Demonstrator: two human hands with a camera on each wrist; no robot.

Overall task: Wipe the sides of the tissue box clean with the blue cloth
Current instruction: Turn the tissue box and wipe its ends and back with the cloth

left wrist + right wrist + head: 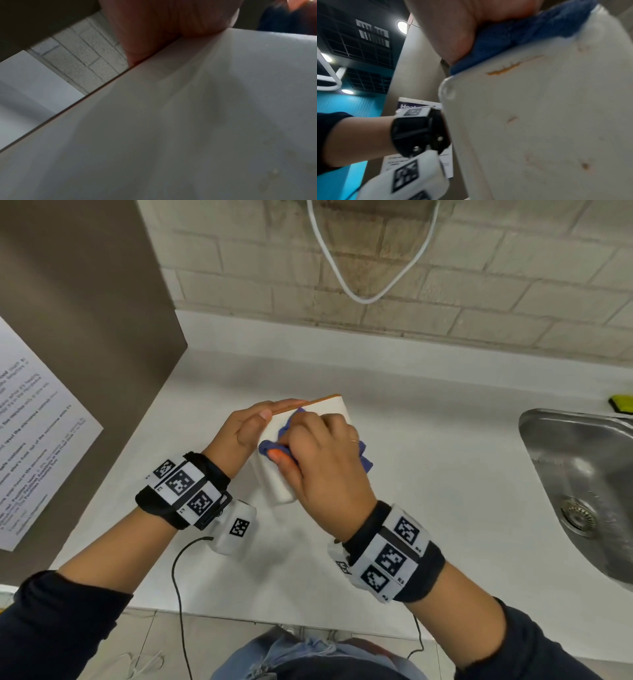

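Wiping in progress, head view: the tissue box [334,409] stands tipped on the white counter [428,474], near its back-left corner. The left hand [241,430] steadies the box's far side with straight fingers. The right hand [322,460] curls round the bunched blue cloth [270,447] and presses it on the upper face.

Left wrist view: the left palm lies flat along the box edge [154,59]; its fingertips are hidden.

Right wrist view: orange-brown smears [508,69] remain on the side below the cloth, so cleaning appears unfinished.

Right hand [325,453], blue cloth [270,445] on tissue box [334,407]
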